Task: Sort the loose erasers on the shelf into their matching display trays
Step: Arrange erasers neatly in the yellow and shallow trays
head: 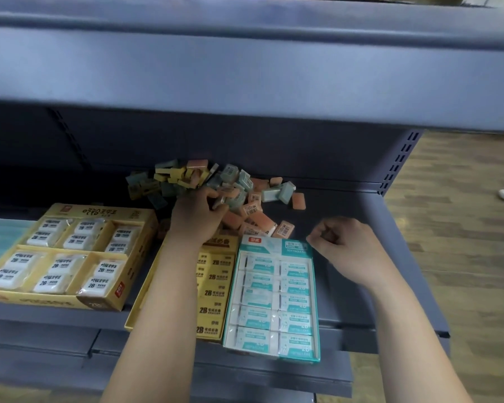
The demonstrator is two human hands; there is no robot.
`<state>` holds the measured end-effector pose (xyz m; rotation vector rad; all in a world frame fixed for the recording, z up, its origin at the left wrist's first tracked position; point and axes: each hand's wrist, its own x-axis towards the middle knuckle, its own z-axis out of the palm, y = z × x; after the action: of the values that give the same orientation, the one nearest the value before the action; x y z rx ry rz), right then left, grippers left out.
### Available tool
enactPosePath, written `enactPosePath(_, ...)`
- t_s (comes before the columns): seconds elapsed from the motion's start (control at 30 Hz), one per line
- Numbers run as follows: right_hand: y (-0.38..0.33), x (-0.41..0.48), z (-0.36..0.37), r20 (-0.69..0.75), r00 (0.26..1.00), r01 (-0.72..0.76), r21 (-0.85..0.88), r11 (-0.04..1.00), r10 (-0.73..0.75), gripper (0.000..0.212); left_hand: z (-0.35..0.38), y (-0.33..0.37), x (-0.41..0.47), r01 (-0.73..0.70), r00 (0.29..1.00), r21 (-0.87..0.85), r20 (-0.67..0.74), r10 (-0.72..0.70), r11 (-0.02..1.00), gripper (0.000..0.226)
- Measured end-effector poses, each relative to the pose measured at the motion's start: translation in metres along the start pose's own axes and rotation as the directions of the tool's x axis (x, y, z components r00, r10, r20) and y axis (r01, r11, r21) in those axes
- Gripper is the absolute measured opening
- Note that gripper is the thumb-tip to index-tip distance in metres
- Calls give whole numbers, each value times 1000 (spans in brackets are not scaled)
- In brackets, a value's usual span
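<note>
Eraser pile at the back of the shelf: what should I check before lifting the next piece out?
1. Left hand grip: ok, its fingers are curled into the loose erasers. Which colour it holds: cannot tell.
2. Right hand free: cannot tell, its fingers are curled beside the teal tray's far corner.
3. Room in the teal tray: not ok, every visible slot looks filled.
4. Middle yellow tray in sight: not ok, the left forearm covers much of it.
5. Matching tray for the orange erasers: cannot tell, no tray in view shows orange.
</note>
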<state>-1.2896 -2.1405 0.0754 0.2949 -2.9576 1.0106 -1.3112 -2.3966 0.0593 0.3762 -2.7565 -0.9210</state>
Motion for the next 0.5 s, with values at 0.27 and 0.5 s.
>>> enactPosePath(0.27, 6, 9, 1, -38, 999, 3, -14, 1000, -3, 15, 8, 10, 21, 42, 999, 49, -16, -41, 998, 24)
enactPosePath(0.5, -2, 16, 3, -10, 1000, 23, -13, 1000, -23, 15, -3, 6, 17, 16, 991, 21, -137, -13, 1000, 14)
